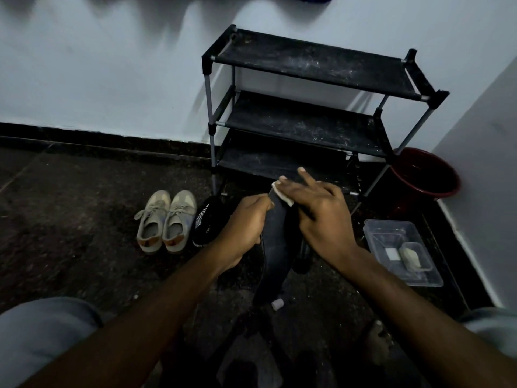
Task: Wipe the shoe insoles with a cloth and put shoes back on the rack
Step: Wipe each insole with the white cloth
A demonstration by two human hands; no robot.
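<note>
My left hand grips a long black insole near its upper end and holds it up over the floor. My right hand presses a small white cloth against the top of that insole, with some fingers stretched out. A black shoe lies on the floor just left of my left hand. A pair of beige sneakers stands side by side further left. The black three-shelf rack stands against the wall behind my hands, with nothing on the shelves I can see.
A dark red bucket sits right of the rack by the wall corner. A clear plastic tray with small pieces in it lies on the floor at the right. My knees show at the bottom corners. The floor is dark stone.
</note>
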